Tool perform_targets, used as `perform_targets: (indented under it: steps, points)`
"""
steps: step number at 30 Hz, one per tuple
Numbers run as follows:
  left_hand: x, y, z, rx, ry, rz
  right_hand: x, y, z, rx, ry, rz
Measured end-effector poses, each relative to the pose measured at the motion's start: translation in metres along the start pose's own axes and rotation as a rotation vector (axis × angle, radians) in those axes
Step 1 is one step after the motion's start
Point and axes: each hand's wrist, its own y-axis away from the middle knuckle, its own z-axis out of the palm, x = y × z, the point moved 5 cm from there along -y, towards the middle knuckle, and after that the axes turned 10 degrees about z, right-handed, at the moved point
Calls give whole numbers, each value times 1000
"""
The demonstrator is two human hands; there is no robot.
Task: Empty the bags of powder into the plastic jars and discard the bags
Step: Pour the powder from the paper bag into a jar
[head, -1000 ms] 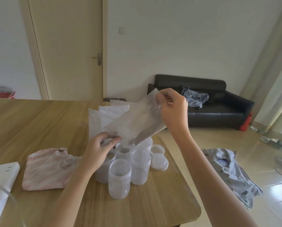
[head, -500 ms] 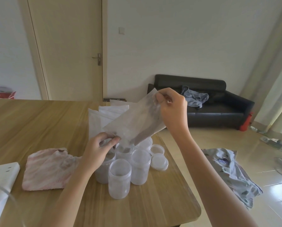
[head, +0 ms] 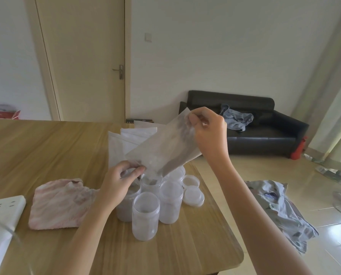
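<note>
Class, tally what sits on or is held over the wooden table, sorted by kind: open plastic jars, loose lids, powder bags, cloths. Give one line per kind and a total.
Open plastic jars: 5 visible; the left hand may hide more
Loose lids: 2
Powder bag being poured: 1
Bags leaning behind: at least 3
Pink cloth: 1
Total: at least 12

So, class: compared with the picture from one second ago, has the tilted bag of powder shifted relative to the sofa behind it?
No. The bag keeps its tilt, its upper corner still level with the sofa back's left end; both hands hold it as before.
</note>
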Motion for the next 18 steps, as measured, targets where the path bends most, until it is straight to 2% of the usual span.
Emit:
perform_targets:
  steps: [18]
  points:
    - [-6,0,1,14,33,-17,-4,2,0,6,15,-10]
